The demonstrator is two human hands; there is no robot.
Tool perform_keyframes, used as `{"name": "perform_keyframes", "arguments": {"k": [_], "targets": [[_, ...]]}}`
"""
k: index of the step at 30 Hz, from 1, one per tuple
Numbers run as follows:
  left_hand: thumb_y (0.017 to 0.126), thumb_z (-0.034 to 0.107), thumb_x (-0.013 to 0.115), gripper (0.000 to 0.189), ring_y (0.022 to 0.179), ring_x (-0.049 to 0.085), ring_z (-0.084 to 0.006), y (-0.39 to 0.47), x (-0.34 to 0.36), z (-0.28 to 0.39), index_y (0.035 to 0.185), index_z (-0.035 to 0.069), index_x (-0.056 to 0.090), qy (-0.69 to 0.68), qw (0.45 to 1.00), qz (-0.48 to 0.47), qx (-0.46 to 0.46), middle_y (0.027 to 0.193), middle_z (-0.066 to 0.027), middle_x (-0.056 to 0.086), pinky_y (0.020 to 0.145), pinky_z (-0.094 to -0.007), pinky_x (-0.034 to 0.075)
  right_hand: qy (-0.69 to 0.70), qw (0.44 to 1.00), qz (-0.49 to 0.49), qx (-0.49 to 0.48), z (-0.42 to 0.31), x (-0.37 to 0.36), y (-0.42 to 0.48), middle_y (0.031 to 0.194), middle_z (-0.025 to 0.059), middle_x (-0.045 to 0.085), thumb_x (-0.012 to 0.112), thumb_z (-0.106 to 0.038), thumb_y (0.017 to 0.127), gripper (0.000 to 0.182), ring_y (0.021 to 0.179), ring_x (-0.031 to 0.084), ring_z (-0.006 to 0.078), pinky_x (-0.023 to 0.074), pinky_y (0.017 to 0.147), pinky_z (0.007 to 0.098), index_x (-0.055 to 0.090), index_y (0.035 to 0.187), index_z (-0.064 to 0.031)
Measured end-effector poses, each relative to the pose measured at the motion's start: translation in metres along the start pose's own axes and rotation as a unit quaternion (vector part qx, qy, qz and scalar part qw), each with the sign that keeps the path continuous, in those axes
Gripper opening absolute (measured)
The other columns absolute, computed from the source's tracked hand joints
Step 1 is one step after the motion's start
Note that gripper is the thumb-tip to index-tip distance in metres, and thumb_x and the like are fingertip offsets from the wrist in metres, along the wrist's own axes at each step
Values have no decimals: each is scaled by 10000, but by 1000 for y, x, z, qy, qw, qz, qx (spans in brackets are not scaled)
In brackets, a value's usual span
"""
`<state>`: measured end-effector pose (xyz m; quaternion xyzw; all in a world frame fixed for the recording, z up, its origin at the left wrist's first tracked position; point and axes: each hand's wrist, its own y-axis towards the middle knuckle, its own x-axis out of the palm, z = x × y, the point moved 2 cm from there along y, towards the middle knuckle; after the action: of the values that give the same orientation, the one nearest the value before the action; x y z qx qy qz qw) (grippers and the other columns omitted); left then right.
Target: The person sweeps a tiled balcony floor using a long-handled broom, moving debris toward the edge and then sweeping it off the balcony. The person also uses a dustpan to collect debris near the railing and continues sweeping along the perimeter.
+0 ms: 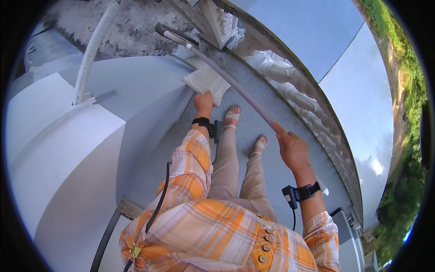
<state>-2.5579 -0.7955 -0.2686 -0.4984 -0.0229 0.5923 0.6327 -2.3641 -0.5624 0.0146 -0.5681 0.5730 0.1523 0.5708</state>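
My right hand (293, 148) is closed round the lower end of a long-handled broom (234, 81), whose index finger lies along the pole. The broom's dark bristle head (177, 35) is at the far end, over the stained concrete. With my left hand (204, 103) I grip the near edge of a pale, translucent sheet (208, 82), which looks like bubble wrap or textured plastic. The sheet hangs beside the corner of a white wall, and the broom's pole passes just right of it. My left fingertips are partly hidden.
A white wall (146, 74) with a white plastic pipe (90, 54) stands on the left. Along the right runs a balustrade (289, 73) with white balusters. My sandalled feet stand on the grey floor (243, 125) between them. A dark hose or pipe (105, 241) is at lower left.
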Motion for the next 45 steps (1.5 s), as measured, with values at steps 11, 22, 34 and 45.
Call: {"name": "perform_keyframes", "arguments": {"k": [11,22,34,45], "targets": [[835,328,612,427,858,645,-464,-44,-29,-7,828,-92,688,248,966,23,73,863,-311,657,781,-504,510,-97,973,-126,169,46,19,-86,703,134,643,561,-186,929,427,614,641,308,513,558,423,538,1349,-256],[848,368,625,448,898,652,-446,-41,-40,-7,865,-73,697,265,962,-2,57,911,-296,668,797,-495,515,-27,949,-149,278,27,-14,-245,720,159,651,601,-147,895,537,615,637,362,508,536,454,467,1413,-202],[845,376,621,435,893,658,-435,-40,-38,-25,870,-51,704,288,957,-7,46,909,-278,675,806,-492,516,35,975,-127,181,43,70,-169,759,179,670,589,-158,901,583,673,654,371,527,609,476,400,1450,-212],[834,343,620,425,907,653,-442,-27,-40,-45,862,-75,695,246,969,-24,11,918,-306,664,821,-486,510,171,982,-44,70,-43,37,30,811,216,655,588,-177,917,522,730,644,399,503,637,473,452,1416,-252]]}}
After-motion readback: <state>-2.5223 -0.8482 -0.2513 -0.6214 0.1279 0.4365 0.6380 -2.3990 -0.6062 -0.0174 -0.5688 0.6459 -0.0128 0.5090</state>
